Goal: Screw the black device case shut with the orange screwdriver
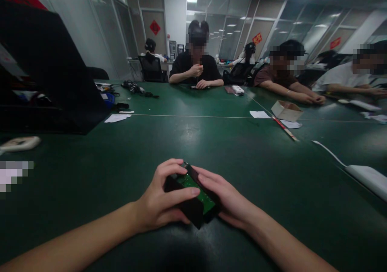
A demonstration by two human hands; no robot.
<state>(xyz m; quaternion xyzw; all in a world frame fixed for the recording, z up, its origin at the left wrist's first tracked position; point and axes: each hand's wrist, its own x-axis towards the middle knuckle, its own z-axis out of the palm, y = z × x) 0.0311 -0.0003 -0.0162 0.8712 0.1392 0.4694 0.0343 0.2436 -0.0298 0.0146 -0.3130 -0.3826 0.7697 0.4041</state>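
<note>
Bare left hand (159, 195) grips a flat black plastic flap (195, 212), thumb laid across it and fingers curled over its far end; I cannot tell whether the thumb's tip touches the board. To its right, between both hands, a shallow black plastic case (213, 212) sits tilted, a green printed circuit board (208, 201) showing inside; whether flap and case are joined is hidden. The right hand (225, 193) wraps the case's right long side. Working well here probably means bracing with the right palm, moving the flap by its rim, and keeping fingertips off the board's face.

As for room, at far left a white rounded object (21, 144), blurred, lies near a large upright black panel (51, 66), both well apart from the left wrist. A broad stretch of smooth dark-green tabletop (136, 159) runs ahead to a thin pale seam (187, 115). Farther right, an open tan cardboard box (287, 111) and a red-and-white stick (284, 128) lie beyond easy reach. A flat white device (367, 179) with a pale cable (329, 153) bounds the right; wide elbow swings that way seem the likeliest to snag.
</note>
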